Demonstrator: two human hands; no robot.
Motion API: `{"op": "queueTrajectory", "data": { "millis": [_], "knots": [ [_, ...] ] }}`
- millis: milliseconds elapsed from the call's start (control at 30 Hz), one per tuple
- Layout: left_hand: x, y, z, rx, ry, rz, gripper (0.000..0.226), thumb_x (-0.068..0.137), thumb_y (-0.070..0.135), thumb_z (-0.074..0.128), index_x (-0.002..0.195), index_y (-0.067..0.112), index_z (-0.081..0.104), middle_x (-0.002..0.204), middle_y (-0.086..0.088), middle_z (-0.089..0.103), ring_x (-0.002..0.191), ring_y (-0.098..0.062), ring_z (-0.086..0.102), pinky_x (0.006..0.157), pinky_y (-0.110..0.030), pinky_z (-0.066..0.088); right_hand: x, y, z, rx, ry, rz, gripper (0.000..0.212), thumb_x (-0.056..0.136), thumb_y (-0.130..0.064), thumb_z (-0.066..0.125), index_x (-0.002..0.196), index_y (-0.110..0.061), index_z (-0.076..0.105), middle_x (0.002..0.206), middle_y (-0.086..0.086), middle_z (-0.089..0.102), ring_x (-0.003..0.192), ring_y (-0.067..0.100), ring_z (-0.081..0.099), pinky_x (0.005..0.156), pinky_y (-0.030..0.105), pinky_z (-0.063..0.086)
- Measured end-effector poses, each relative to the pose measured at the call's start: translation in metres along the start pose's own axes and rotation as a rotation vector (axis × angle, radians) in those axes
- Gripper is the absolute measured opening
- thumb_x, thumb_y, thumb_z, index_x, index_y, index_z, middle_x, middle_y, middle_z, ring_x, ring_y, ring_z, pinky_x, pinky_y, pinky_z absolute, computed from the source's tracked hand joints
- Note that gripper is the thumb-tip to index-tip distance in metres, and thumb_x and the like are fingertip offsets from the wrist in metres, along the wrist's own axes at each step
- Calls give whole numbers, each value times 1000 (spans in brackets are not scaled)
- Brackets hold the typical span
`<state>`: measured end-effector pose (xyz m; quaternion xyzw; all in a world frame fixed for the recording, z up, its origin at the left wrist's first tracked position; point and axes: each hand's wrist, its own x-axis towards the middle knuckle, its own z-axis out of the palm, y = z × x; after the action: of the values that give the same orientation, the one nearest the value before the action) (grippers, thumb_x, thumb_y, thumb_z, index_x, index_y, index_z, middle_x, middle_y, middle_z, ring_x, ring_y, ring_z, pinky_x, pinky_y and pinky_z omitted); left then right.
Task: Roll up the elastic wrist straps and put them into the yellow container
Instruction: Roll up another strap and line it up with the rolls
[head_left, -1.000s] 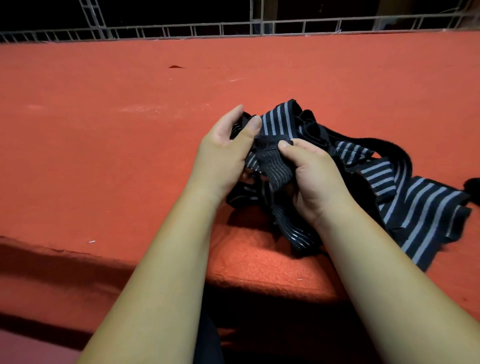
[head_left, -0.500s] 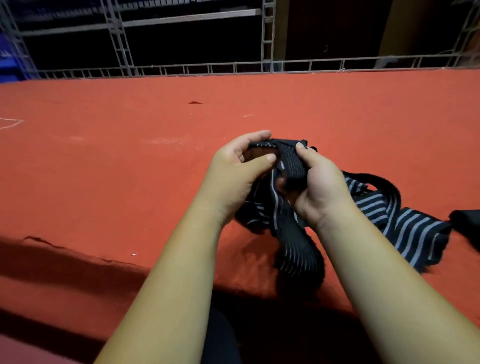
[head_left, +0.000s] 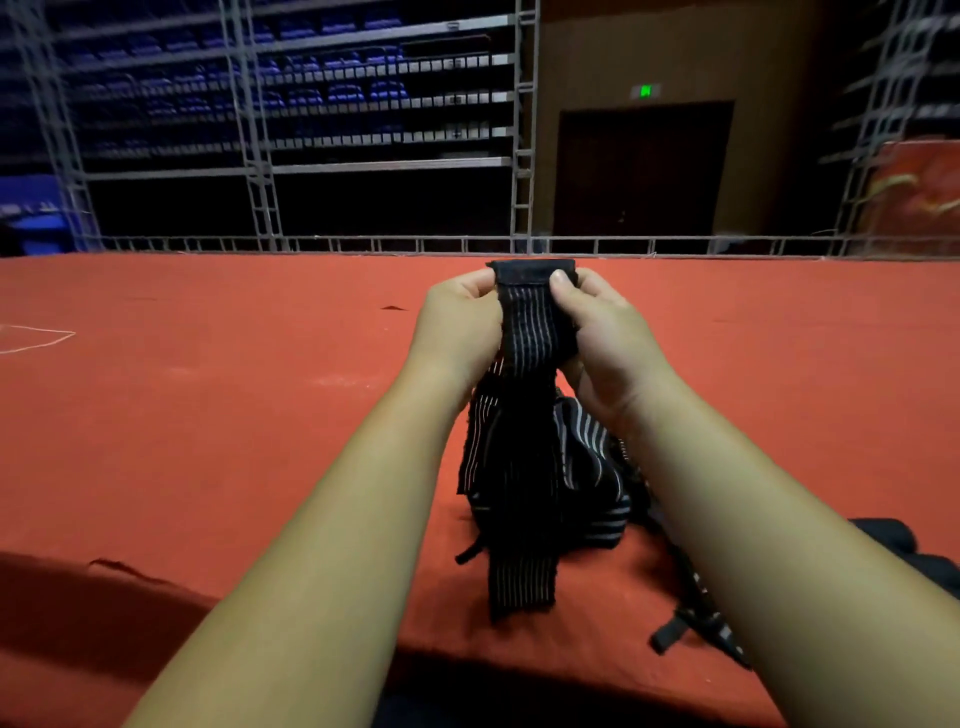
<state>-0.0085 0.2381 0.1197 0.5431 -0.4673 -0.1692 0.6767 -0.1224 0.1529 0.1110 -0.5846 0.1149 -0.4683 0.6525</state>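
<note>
Head view: left grip (head_left: 457, 332) and right grip (head_left: 608, 343) each pinch the top end of the black, white-striped elastic wrist strap (head_left: 530, 332), tail hanging below them onto the red-covered table (head_left: 208, 415); advise rolling tightly downward, edges aligned.

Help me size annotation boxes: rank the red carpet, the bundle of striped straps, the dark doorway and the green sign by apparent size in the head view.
1. red carpet
2. striped straps, enlarged by nearness to the camera
3. dark doorway, far away
4. green sign
</note>
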Motion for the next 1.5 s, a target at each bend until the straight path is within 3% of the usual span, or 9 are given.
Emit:
{"op": "queueTrajectory", "data": {
  "millis": [233, 400, 567, 700, 833, 1000, 1333, 1433, 1500],
  "knots": [
    [9, -3, -5, 38, 50, -10, 18, 102, 20, 68, 117, 14, 76, 78, 1, 77, 63, -10, 68, 60, -31, 55, 11, -18, 7, -90, 99, 2, 18, 111, -12, 57, 107, -6, 73, 99, 15, 77, 91, 27, 73, 88, 45, 58],
    [6, -61, 2, 178, 31, -166, 24, 95, 26, 68, 113, 23, 54, 96, -7, 74, 81, -24, 65, 70, -37, 54, 11, -21, 1, -7, 194, 23, 19, 113, -12, 54, 109, -4, 70, 101, 14, 74, 93, 28, 72, 88, 45, 58],
    [21, -169, 15, 496, -196, -223, 25, 91, 35, 70, 105, 24, 51, 86, -4, 66, 77, -22, 61, 71, -55, 60, 17, -23, -9, 42, 259, 4, 22, 113, -12, 53, 100, -8, 70, 88, 5, 74, 76, 17, 72, 73, 34, 60],
    [1, -140, 24, 816, -322, -74, 36, 91, 27, 59, 123, 41, 51, 120, -1, 64, 110, -38, 66, 87, -45, 53, 25, -22, -19, 34, 278, -20, 24, 114, -12, 52, 99, -9, 70, 85, 4, 73, 75, 17, 71, 73, 34, 58],
    [7, -136, 39, 1098, -304, -25, 53, 103, 20, 58, 154, 21, 44, 147, -11, 48, 129, -41, 48, 104, -54, 48, 37, -18, -28, 75, 297, -28, 23, 113, -11, 53, 100, -9, 71, 86, 4, 74, 76, 18, 72, 73, 33, 59],
    [17, -151, 47, 1114, -206, 37, 32, 103, 20, 53, 135, 24, 51, 130, -11, 43, 115, -39, 46, 86, -50, 49, 55, -10, -34, 60, 328, -22, 21, 112, -10, 53, 101, -9, 70, 87, 5, 72, 73, 16, 71, 70, 32, 57],
    [7, -189, 20, 1269, -322, -73, 42, 101, 8, 51, 136, 30, 59, 127, -3, 50, 122, -30, 48, 76, -41, 42, 81, -11, -47, 53, 398, -73, 22, 112, -11, 53, 102, -10, 72, 95, 8, 76, 91, 26, 74, 82, 41, 62],
    [12, -188, 17, 1317, -398, -75, 38, 99, 3, 49, 127, 25, 65, 123, -2, 52, 121, -30, 51, 81, -43, 49, 79, -12, -44, 36, 412, -116, 25, 112, -12, 52, 97, -12, 71, 83, 0, 76, 82, 21, 73, 78, 38, 60],
    [9, -195, 14, 1406, -483, -115, 38, 102, 8, 51, 131, 27, 66, 132, -3, 51, 132, -34, 48, 101, -48, 50, 76, -22, -44, 0, 425, -161, 24, 112, -17, 54, 94, -15, 71, 79, -4, 73, 80, 19, 69, 77, 37, 55]
  ]
}}
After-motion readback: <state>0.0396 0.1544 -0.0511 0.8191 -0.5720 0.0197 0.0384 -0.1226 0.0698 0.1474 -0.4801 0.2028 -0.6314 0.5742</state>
